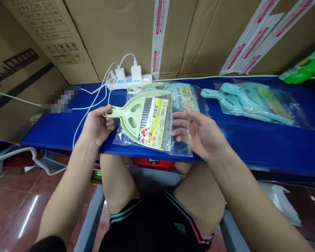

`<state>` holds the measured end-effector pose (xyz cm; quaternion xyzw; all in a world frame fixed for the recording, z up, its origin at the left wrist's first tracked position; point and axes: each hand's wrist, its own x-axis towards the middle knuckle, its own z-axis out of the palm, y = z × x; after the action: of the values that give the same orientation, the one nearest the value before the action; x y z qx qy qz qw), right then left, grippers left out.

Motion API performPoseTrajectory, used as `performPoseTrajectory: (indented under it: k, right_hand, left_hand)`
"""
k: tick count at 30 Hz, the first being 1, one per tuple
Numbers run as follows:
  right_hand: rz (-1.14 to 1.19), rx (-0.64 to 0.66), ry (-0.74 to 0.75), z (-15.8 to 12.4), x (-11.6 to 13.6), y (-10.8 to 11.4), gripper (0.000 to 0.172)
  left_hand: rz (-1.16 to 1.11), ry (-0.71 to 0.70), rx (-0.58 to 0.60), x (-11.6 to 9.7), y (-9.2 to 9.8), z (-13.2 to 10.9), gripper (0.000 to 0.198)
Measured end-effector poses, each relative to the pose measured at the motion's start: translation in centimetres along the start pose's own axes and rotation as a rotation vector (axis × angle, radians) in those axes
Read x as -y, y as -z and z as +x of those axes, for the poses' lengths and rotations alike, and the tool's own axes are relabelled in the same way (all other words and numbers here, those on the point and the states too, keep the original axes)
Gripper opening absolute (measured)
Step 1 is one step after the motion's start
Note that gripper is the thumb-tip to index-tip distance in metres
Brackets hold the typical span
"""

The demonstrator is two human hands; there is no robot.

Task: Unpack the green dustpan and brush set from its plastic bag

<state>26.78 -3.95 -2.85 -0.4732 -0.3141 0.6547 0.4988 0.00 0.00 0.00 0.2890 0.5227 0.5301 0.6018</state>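
Note:
My left hand [98, 123] grips the handle of a light green dustpan-and-brush set [138, 119] that carries a yellow-green label. The set sits partly inside a clear plastic bag [178, 147], above the near edge of the blue table [68, 129]. My right hand [199, 131] is at the bag's right side with its fingers spread, touching the clear plastic. Just behind lies a teal set in a bag [183, 96].
A pile of bagged teal sets [252, 101] lies at the right of the table. A white power strip [128, 80] with plugs and cables sits at the back. Cardboard boxes [199, 35] stand behind. A green packet [304, 68] is at far right.

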Motion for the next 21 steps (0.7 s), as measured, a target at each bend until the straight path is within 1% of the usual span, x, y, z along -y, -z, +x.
performPoseTrajectory:
  k: [3,5,8,12,16,19,21]
  right_hand:
    - [0.005,0.017,-0.032,-0.04,-0.02,-0.12,0.05]
    - [-0.004,0.05,-0.044,-0.02,-0.08,-0.16,0.057]
    - [-0.011,0.1,-0.069,0.01,-0.21,-0.15,0.057]
    - [-0.023,0.125,-0.112,-0.07,-0.31,-0.15,0.054]
    - [-0.028,0.087,-0.152,-0.21,-0.16,-0.41,0.05]
    - [-0.018,0.051,-0.168,-0.29,-0.02,-0.54,0.053]
    - [-0.018,0.054,-0.158,-0.29,-0.01,-0.41,0.053]
  left_hand:
    - [0.008,-0.009,-0.013,0.01,-0.16,-0.07,0.029]
    - [0.015,-0.015,-0.014,0.02,-0.32,-0.15,0.029]
    - [0.022,-0.038,0.005,0.03,-0.57,-0.29,0.03]
    - [0.002,-0.052,0.009,0.1,-0.84,-0.39,0.026]
    - [-0.017,-0.054,0.011,0.32,-0.89,-0.3,0.023]
    - [-0.009,-0.066,0.036,0.49,-0.79,-0.26,0.026]
    - [0.004,-0.065,0.047,0.55,-0.71,-0.31,0.028]
